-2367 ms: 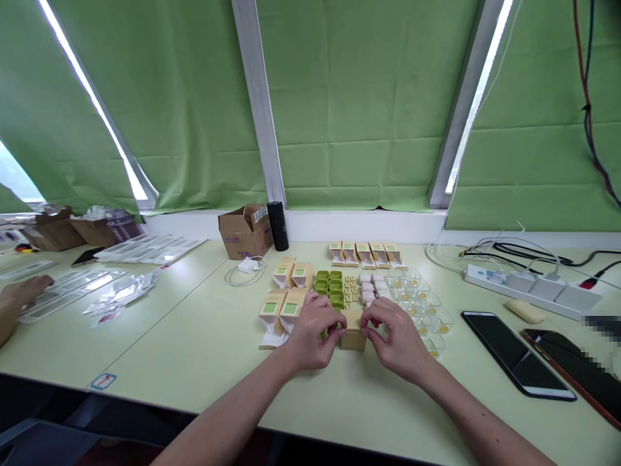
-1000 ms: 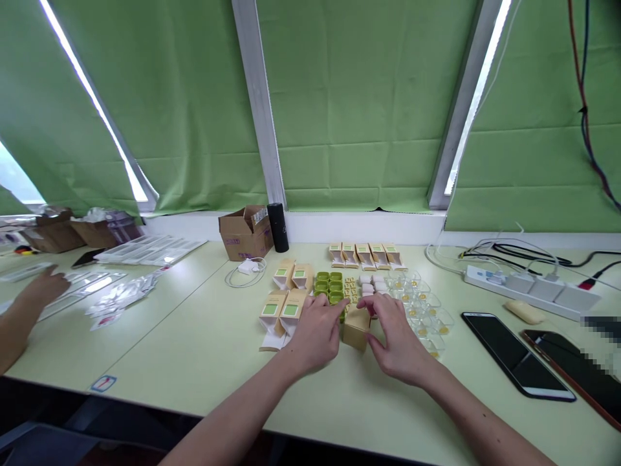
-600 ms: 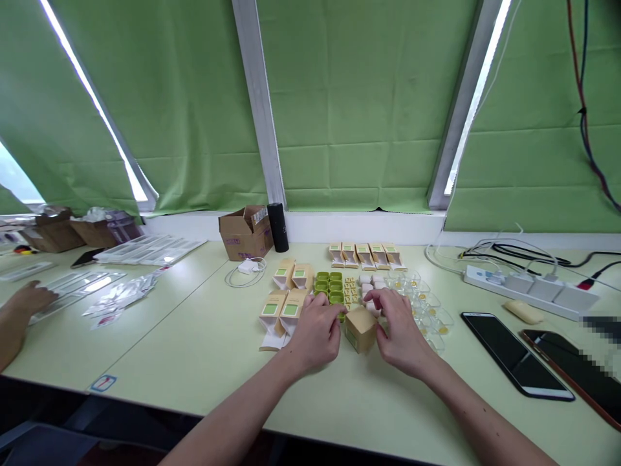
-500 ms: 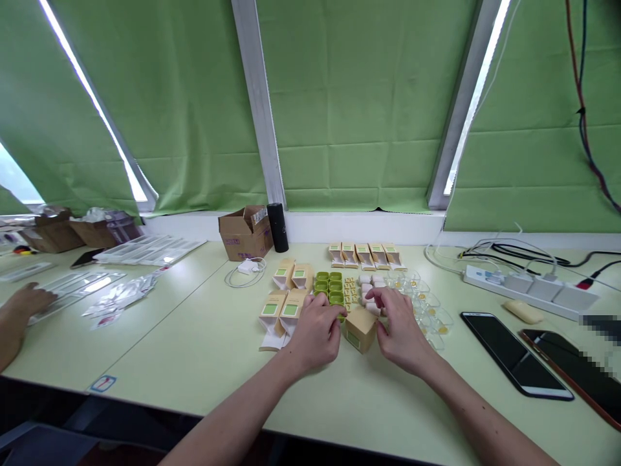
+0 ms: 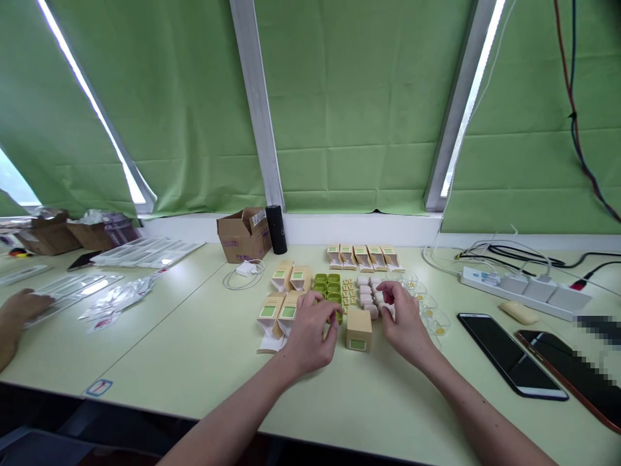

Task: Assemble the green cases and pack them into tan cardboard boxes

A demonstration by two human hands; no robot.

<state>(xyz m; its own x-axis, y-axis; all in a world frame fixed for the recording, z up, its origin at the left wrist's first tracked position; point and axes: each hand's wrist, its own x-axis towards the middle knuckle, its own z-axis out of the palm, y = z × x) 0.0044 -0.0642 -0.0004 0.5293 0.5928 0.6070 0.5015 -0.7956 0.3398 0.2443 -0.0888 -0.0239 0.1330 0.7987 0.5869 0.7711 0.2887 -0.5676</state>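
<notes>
A tan cardboard cube with a green label (image 5: 358, 330) was flanked, untouched, by the loosely curled left hand (image 5: 314, 333) and wider-parted right hand (image 5: 406, 327); light, even pressure was judged best.

Pinched by both hands moments ago, a small box (image 5: 358, 330) now stands free, turned so its label (image 5: 358, 345) faces the camera. The left hand (image 5: 313, 331) and right hand (image 5: 405, 320) have parted from it, fingers loosely curled.
</notes>
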